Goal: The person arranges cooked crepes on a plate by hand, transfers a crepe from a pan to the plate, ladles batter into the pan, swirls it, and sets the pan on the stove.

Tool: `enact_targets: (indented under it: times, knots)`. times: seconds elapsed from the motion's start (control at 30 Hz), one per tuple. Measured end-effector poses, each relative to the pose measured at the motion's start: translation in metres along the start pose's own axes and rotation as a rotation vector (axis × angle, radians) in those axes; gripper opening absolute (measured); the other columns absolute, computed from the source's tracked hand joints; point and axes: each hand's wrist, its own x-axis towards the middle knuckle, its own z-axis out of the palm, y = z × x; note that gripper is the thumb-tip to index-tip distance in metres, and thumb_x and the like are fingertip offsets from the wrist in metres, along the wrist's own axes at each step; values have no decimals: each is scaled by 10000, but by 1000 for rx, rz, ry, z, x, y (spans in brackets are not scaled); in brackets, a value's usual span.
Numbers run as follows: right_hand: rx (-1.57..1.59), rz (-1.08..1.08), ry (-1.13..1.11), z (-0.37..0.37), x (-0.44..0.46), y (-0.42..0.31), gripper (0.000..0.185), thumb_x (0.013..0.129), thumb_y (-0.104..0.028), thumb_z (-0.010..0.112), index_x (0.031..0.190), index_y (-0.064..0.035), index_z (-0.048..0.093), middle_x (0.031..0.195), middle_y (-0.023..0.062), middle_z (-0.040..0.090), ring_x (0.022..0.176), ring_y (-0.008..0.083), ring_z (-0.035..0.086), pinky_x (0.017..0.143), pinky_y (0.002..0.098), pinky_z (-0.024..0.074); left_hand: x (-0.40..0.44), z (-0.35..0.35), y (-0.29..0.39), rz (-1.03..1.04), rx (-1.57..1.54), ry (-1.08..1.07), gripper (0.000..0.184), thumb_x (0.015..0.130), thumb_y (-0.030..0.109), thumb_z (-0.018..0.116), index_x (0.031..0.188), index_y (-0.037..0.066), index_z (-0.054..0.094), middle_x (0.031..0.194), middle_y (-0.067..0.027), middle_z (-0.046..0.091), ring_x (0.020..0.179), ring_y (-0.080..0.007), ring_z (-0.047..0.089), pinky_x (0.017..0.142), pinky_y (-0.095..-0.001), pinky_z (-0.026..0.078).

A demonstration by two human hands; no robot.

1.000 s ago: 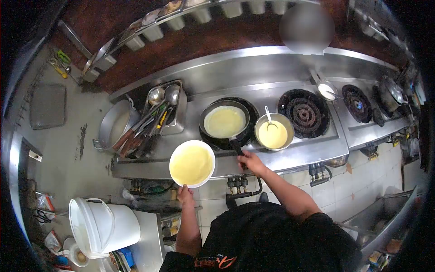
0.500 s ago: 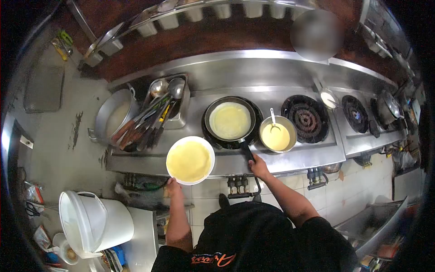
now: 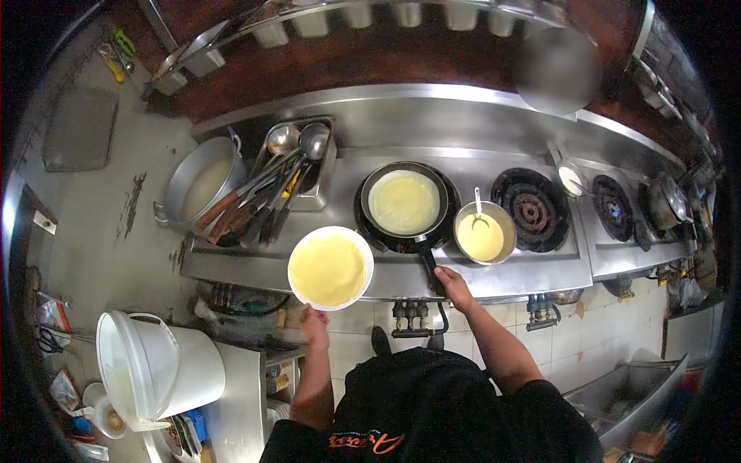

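My left hand (image 3: 315,324) grips the near rim of a white plate (image 3: 368,266), on which lie thin yellow crepes (image 3: 328,269). The plate is held at the stove's front edge. My right hand (image 3: 455,288) is closed around the black handle of a frying pan (image 3: 443,202), which sits over a burner. Inside the pan a pale yellow crepe (image 3: 404,201) covers most of the bottom. Just right of the pan stands a metal pot of yellow batter (image 3: 480,238), a ladle (image 3: 478,202) leaning in it.
A metal container (image 3: 328,174) holds several ladles and wooden-handled utensils, left of the pan. Beside it is a large metal pot (image 3: 233,179). A bare burner (image 3: 531,212) lies right of the batter. A white bucket (image 3: 197,370) stands at lower left.
The whole view has shifted slightly, moving the stove items a little rightward. The plate stays in my left hand, and my right hand still holds the pan handle.
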Motion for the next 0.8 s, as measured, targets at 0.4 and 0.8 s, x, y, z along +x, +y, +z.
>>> enact_targets:
  times: [0.4,0.8]
  knots:
    - [-9,26,-5,5,-2,-11,381,946,-398,588,1030,-28,618,815,48,657,716,116,585,678,252,457,-26,6,2,3,-128,-170,171,969,219,536,976,51,571,719,-39,581,619,-129,560,570,-279,485]
    - [-7,61,-16,-6,8,8,418,948,-338,603,1122,41,633,971,66,657,908,152,570,851,277,436,-15,-31,31,-144,448,-129,275,1001,248,444,1072,5,551,930,-117,636,789,-217,631,685,-325,541]
